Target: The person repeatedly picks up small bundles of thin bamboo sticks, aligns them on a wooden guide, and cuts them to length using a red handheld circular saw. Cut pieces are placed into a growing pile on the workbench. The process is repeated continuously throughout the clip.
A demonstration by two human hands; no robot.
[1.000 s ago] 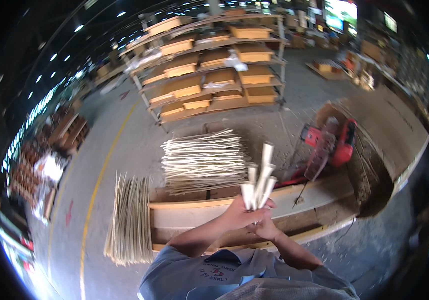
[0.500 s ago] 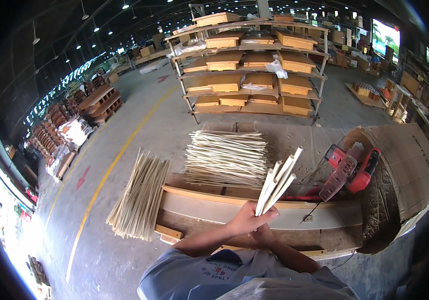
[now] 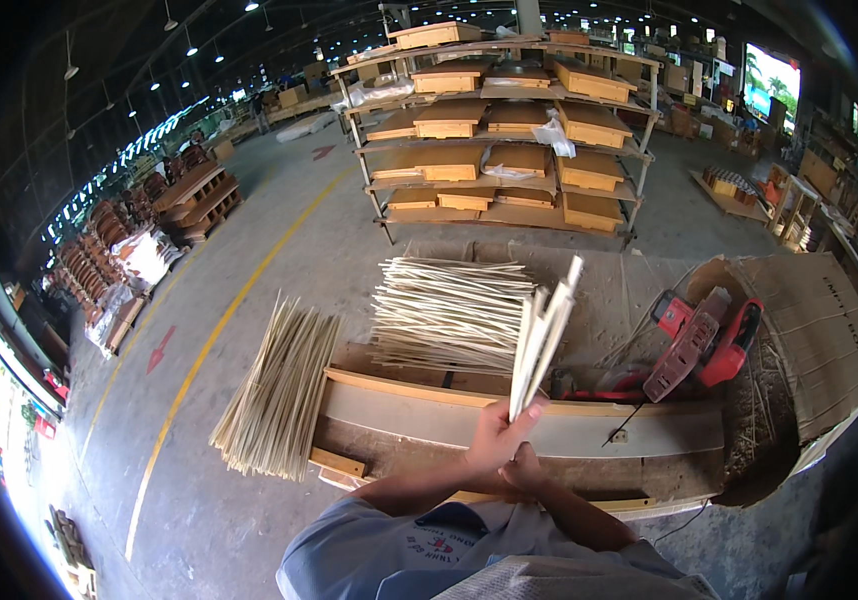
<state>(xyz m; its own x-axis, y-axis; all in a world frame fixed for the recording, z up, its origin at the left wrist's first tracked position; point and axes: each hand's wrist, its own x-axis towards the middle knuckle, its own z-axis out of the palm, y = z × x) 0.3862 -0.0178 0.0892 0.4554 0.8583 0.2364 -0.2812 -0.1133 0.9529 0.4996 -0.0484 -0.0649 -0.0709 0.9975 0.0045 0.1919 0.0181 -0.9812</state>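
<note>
A small bundle of pale, thin wooden sticks (image 3: 543, 342) stands nearly upright in front of me, its tops fanned slightly apart. My left hand (image 3: 495, 438) is closed around the lower part of the bundle, thumb toward the right. Just below it, my right hand (image 3: 522, 468) is closed near the bundle's bottom ends; its fingers are partly hidden, and what they grip does not show. Beyond the bundle a wide pile of similar sticks (image 3: 449, 315) lies crosswise on the workbench (image 3: 684, 478). Another pile of sticks (image 3: 279, 395) lies lengthwise at the bench's left end.
A red power saw (image 3: 694, 340) stands at the bench's right, beside an open cardboard box (image 3: 799, 340). A long wooden rail (image 3: 419, 390) crosses the bench before me. Behind it stands a rack (image 3: 509, 225) loaded with wooden panels. Yellow lines mark the floor at left.
The bundle has swung to a more upright position, its tops moving left and slightly up. Both hands have turned with it, staying close together.
</note>
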